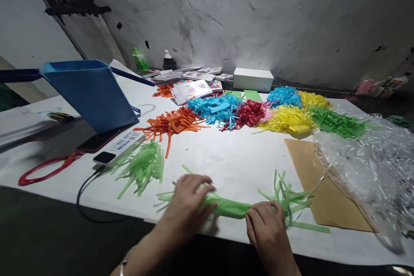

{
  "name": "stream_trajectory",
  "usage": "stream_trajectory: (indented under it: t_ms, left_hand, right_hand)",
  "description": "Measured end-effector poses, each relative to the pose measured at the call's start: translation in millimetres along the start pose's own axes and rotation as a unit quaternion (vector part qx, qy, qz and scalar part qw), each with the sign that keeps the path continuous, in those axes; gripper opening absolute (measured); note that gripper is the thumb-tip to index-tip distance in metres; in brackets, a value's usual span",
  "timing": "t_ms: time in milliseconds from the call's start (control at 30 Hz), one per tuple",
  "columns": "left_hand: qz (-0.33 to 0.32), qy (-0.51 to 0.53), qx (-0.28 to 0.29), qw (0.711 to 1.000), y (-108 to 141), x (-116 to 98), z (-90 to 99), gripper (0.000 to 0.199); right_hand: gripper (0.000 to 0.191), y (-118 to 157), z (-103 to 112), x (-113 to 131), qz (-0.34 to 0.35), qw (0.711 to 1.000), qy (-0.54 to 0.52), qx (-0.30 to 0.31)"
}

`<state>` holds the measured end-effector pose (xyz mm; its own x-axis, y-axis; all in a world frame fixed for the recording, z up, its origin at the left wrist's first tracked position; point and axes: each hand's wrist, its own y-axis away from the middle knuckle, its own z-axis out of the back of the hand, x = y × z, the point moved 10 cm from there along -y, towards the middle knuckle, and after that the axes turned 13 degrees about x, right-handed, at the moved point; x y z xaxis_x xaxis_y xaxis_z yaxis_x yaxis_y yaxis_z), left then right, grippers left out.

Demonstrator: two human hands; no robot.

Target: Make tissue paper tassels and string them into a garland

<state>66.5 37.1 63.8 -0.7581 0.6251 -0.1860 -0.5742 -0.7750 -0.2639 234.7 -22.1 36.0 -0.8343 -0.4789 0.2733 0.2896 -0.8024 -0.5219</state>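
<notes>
A light-green tissue paper tassel (233,208) lies rolled lengthwise near the table's front edge, its middle twisted into a narrow band and its cut strips splaying at both ends. My left hand (191,198) curls over its left part, thumb and fingers closing around the paper. At the other end of the band, my right hand (268,224) grips the roll, fingers bent over it. Fringe strips stick out beyond both hands. Another light-green tissue tassel (145,166) lies fanned out on the table to the left of my left hand.
Orange (176,121), blue (216,108), red (250,113), yellow (287,120) and green tassels (338,121) line the back. Brown card (326,185) and clear plastic (365,172) lie right. A white power bank (121,146), cable and blue holder (90,95) stand left.
</notes>
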Motion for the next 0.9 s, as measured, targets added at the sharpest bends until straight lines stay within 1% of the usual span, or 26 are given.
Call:
stream_trajectory:
  t_ms: [33,67,100,167,233,300,367,467,600,667,733,767,800,867,900]
  left_hand:
    - [-0.042,0.018,0.008,0.999,-0.1,-19.5,-10.6,0.018]
    - [-0.071,0.030,0.012,0.997,0.0,-35.4,-21.0,0.017]
    - [-0.087,0.039,0.015,0.995,0.0,-46.8,-30.5,0.016]
    - [-0.101,0.054,0.006,0.993,0.2,-57.8,-42.7,0.013]
    - [-0.104,0.072,0.001,0.992,0.2,-57.1,-47.7,0.013]
    - [-0.099,0.087,0.008,0.991,0.2,-49.8,-47.6,0.013]
    - [-0.089,0.097,0.024,0.991,0.8,-41.5,-45.8,0.015]
    - [-0.071,0.102,0.048,0.991,3.4,-33.7,-44.7,0.015]
    - [-0.005,0.070,0.091,0.993,2.1,-27.3,-52.7,0.019]
    - [0.035,0.041,0.117,0.992,-1.7,-24.1,-57.5,0.017]
    - [0.063,0.021,0.130,0.989,-6.0,-20.2,-59.2,0.013]
    - [0.065,0.020,0.132,0.989,-7.8,-19.2,-59.4,0.011]
    - [0.052,0.024,0.130,0.990,-9.1,-20.2,-59.2,0.010]
    - [-0.014,0.045,0.119,0.992,-8.2,-29.0,-58.1,0.014]
    - [-0.056,0.058,0.110,0.991,-5.4,-35.2,-57.1,0.017]
  right_hand:
    - [0.026,0.0,0.5,0.0,-0.001,1.000,-0.011,0.005]
    - [0.026,-0.1,0.6,0.6,-0.001,1.000,-0.022,0.012]
    - [0.025,0.0,0.5,1.5,-0.001,0.999,-0.028,0.018]
    - [0.024,0.3,-1.0,5.3,0.006,0.999,-0.023,0.029]
    - [0.027,1.5,-3.3,9.0,0.015,0.999,-0.003,0.034]
    - [0.033,3.4,-6.8,9.6,0.019,0.999,0.017,0.042]
    - [0.033,5.9,-9.3,5.2,0.012,0.998,0.031,0.052]
    - [0.028,10.2,-7.7,-7.9,-0.011,0.998,0.030,0.054]
    - [0.030,12.4,-9.3,-24.8,-0.063,0.995,0.028,0.067]
    - [0.029,10.4,-12.6,-27.0,-0.084,0.992,0.053,0.078]
    - [0.026,6.8,-12.5,-25.3,-0.092,0.991,0.070,0.074]
    - [0.025,4.7,-10.1,-22.3,-0.084,0.992,0.068,0.062]
    - [0.025,2.6,-7.3,-17.2,-0.064,0.995,0.056,0.050]
    - [0.028,-0.1,-2.4,-4.3,-0.002,0.999,0.017,0.042]
    - [0.029,-0.2,-1.6,1.8,0.029,0.998,-0.002,0.052]
